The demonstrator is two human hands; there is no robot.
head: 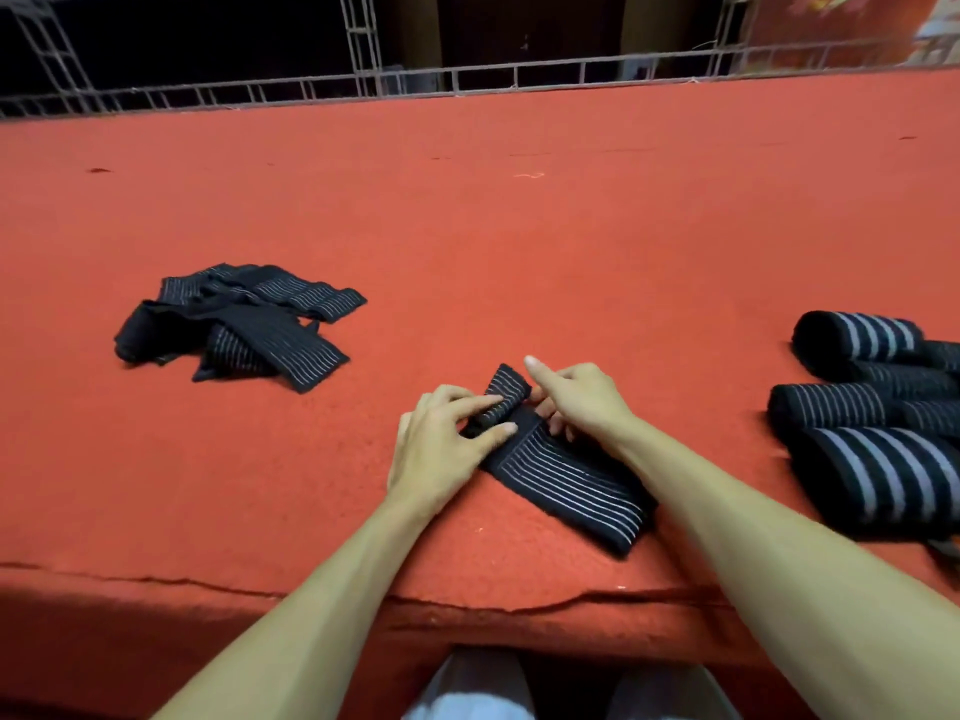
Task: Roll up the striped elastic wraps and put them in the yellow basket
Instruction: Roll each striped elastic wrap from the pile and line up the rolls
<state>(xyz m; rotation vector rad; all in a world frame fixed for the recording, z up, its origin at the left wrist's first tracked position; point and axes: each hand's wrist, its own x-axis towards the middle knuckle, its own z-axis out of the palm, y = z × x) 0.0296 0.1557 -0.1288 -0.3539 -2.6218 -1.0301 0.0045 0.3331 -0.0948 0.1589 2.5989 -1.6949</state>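
Head view, one frame.

Work surface: table covered in red felt. The felt is cracked along the near edge.

Item in hand: one striped wrap, black with thin pale lines, near the middle of the near edge. It lies at a slant. Its flat length runs toward the near right, and its far end is turned up into a short roll.

Left hand: fingers curled over the top of the roll, thumb pressed to its near side, so the roll is pinched at its left end. Palm is down, close to the felt.

Right hand: index finger stretched out straight, pointing away over the roll. The other fingers are curled in against the roll's right end and hold it there. Thumb is hidden, so its contact cannot be told.

Other stock:
- Loose wraps: an untidy flat heap toward the left side of the table, well apart from the hands.
- Rolled wraps: several finished rolls lying together at the right edge, partly cut off by the frame. Some have broad pale stripes, some thin.

Beyond the far edge: a metal frame against a dark background.

Below the near edge: pale trousers.
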